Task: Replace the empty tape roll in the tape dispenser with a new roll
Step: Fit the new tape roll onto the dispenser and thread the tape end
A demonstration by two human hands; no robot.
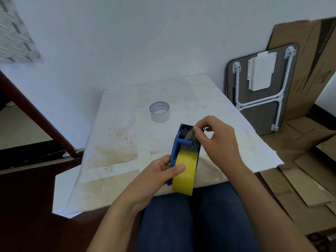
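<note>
On the near side of the scene, findings from largest to smallest:

Wall (127,42): pale, plain, filling the far side behind the work surface.
Cardboard (309,73): flattened brown sheets, leaning on the wall at far right and lying on the floor at right.
Table (116,135): covered in white sheeting with tan stains; its near edge sits over the person's lap.
Legs (190,220): in dark blue trousers, at near centre under the table edge.
Folded tray table (261,106): dark board with white legs, propped upright against the wall, right of the table.
Left hand (158,175): closed round the near left side of the dispenser, thumb pressed across the yellow roll.
Right hand (216,140): thumb and forefinger pinched narrow on the loose tape end, above the far part of the dispenser; other fingers curled.
Tape dispenser (175,148): blue, held just above the near centre of the table, toothed cutter end pointing far.
New roll (185,171): yellow, seated in the near end of the dispenser.
Empty roll (160,111): bare white core, upright on the table, far of the dispenser and apart from it.
Tape end (190,138): greyish translucent strip, drawn from the roll toward the cutter.
</note>
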